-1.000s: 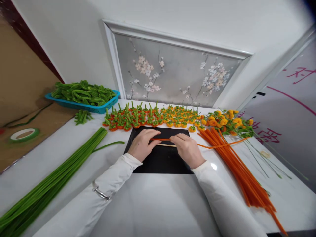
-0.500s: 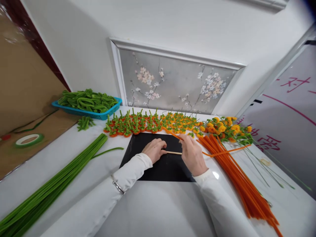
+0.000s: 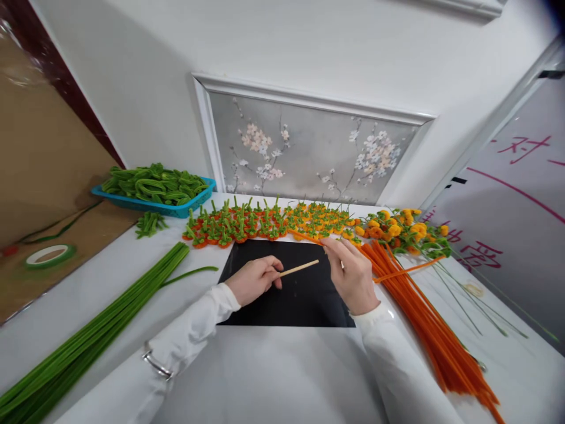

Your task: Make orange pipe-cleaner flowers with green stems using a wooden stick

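My left hand (image 3: pixel 256 280) pinches one end of a thin wooden stick (image 3: pixel 302 268), which slants up to the right above the black mat (image 3: pixel 286 309). Closed at the fingertips, my right hand (image 3: pixel 354 277) grips an orange pipe cleaner (image 3: pixel 304 236) whose end points left toward the small flower heads. The stick's free end stops short of my right fingers. Just right of that hand lies a bundle of orange pipe cleaners (image 3: pixel 419 318), with a loose one (image 3: pixel 410 268) lying across its top.
Orange flower heads (image 3: pixel 241 235) and yellow ones (image 3: pixel 324 221) line the back. Yellow flowers (image 3: pixel 397 227) lie at right. At left are a green pipe cleaner bundle (image 3: pixel 115 318), short green pieces (image 3: pixel 150 224), a blue basket (image 3: pixel 188 209) of green loops and a tape roll (image 3: pixel 50 256).
My left hand has moved left and down with the stick, whose right end has come away from my right hand and tilted up. My right hand has shifted slightly right, still gripping the orange pipe cleaner.
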Motion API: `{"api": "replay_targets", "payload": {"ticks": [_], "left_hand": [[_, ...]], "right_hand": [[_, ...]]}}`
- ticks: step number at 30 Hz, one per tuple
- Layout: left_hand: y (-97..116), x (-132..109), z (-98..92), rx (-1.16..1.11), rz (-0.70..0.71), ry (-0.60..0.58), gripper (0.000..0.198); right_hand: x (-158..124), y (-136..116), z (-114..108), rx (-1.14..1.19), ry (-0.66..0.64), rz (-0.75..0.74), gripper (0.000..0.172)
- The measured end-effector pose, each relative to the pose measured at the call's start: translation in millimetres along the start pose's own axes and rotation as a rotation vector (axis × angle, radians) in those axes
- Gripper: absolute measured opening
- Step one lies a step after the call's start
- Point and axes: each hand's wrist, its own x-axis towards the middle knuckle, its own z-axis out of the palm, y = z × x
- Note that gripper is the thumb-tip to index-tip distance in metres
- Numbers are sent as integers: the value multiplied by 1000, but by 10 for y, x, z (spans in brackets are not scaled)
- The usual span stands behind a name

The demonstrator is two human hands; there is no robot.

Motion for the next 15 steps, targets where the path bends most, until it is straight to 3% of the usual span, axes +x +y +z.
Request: {"api": "replay_targets", "payload": {"ticks": [4,11,15], "left_hand": [[-18,-117,-81,-237,-98,-142,32],[42,-179,-125,-574,-153,-236,62],[16,-215,-98,-693,-121,-299,58]], "right_hand": [[46,23,-68,129,-61,-49,22],[-32,139,93,293,-353,-53,24],[-121,76,258,362,-417,-36,23]]}}
